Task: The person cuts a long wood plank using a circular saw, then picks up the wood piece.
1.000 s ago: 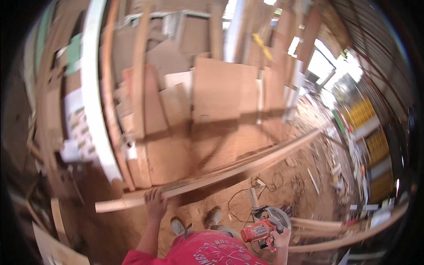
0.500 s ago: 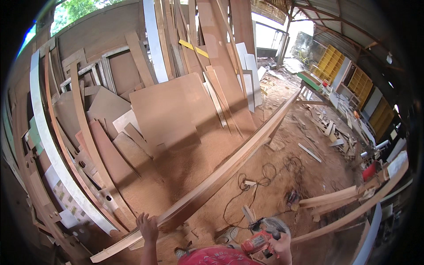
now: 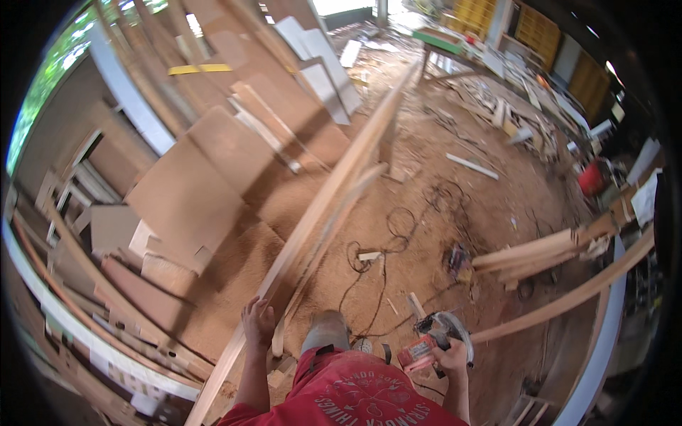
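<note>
Reddish-brown sawdust and dirt coat the floor [image 3: 419, 266] through the middle of the frame, and a long wooden beam [image 3: 334, 192] crosses it on a slant, from the bottom edge left of centre to the top centre. The left hand [image 3: 258, 325] lies on the beam at the lower centre-left, fingers bent at its edge — whether they grip or merely rest, I cannot tell. At the lower right of centre, the right hand [image 3: 455, 353] is wrapped around the handle of a red power saw [image 3: 419, 353], well apart from the beam. A dark cord loops over the floor between the two, and a white strip [image 3: 472, 166] lies right of the upper middle. Large brown panels [image 3: 188, 192] lean on the left side, with a yellow strip [image 3: 200, 69] above them and white sheets [image 3: 334, 78] nearer the top centre; green foliage [image 3: 53, 64] shows at the upper left. A green-edged bench [image 3: 438, 39] stands at the upper right, scraps of wood [image 3: 501, 117] heaped beside it and yellow shelving [image 3: 472, 15] behind. Farther down the right side are a red container [image 3: 590, 179] and a stack of planks [image 3: 529, 252].
</note>
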